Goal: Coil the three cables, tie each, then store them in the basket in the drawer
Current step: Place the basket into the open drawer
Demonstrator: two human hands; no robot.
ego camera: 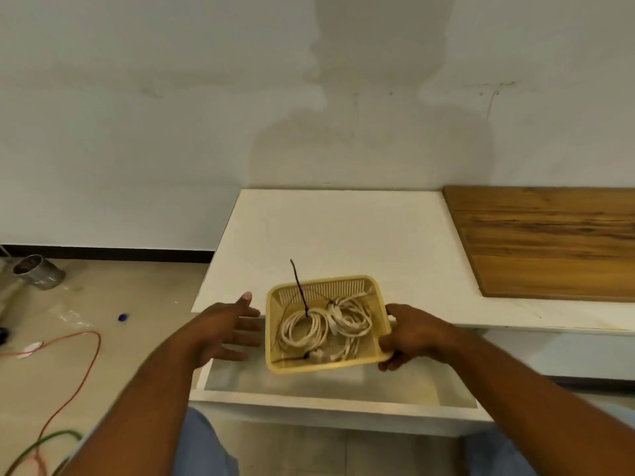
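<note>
Our right grip point(412, 334) clasps the basket point(323, 367) by its right rim, and the left grip point(223, 329) hovers released just beside its left wall. The basket hangs tilted over the open drawer point(395, 384), tied cables point(326, 324) inside. We judge it light, thin and bendy, steadier held by both rims; one tie point(298, 286) sticks up and could snag the desk point(343, 235) edge.

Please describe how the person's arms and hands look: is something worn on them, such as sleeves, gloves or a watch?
Both arms are bare as far as they show; no sleeve is in view. The left hand and the right hand wear no gloves, and I see no watch, bracelet or ring. Light blue clothing shows below the arms.
</note>
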